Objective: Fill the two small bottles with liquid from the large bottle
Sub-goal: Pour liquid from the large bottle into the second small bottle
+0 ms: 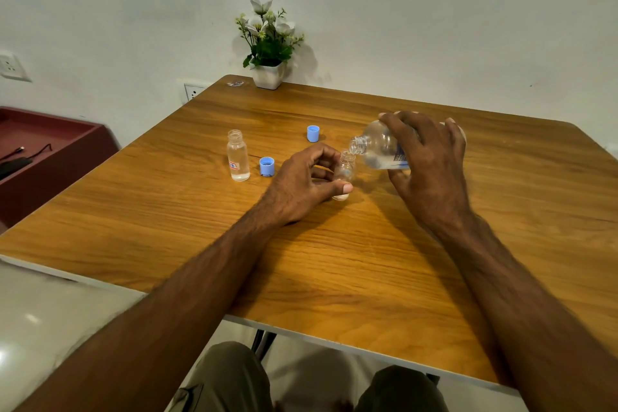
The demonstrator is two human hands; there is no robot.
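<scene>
So nearest the viewer it's just knees in olive trousers [230,375] poking out under the table [334,261], wood-grain top with a pale edge band running along the near side. Both forearms reach in from 6 o'clock, and there's a big bare stretch of wood between that near edge and the hands.

Middle of the table: left hand [301,184] is curled around a small clear bottle [345,168], thumb at its base, fingers behind it, bottle standing upright on the wood. Can't really tell how much is in it, the glass is see-through and half hidden. Right hand [431,167] grips the large bottle [378,145] from above, tipped almost flat with its open threaded mouth pointing toward 9 o'clock and sitting right over the small bottle's neck. Clear plastic, a bit of blue-and-white label showing under the palm.

Over at about 9 o'clock from the left hand stands the other small bottle [237,156], uncapped, upright, clear liquid filling it well up, with a small red-lettered label low down. Just beside it, a blue cap [267,166]. A second blue cap [313,133] sits further back around 12 o'clock, well apart from everything.

Far edge at 12: white pot of white flowers [269,43] against the wall. Right half of the tabletop is open wood out to the rounded corner. Off at 9 o'clock, a dark red cabinet [50,150] with a cable on it.
</scene>
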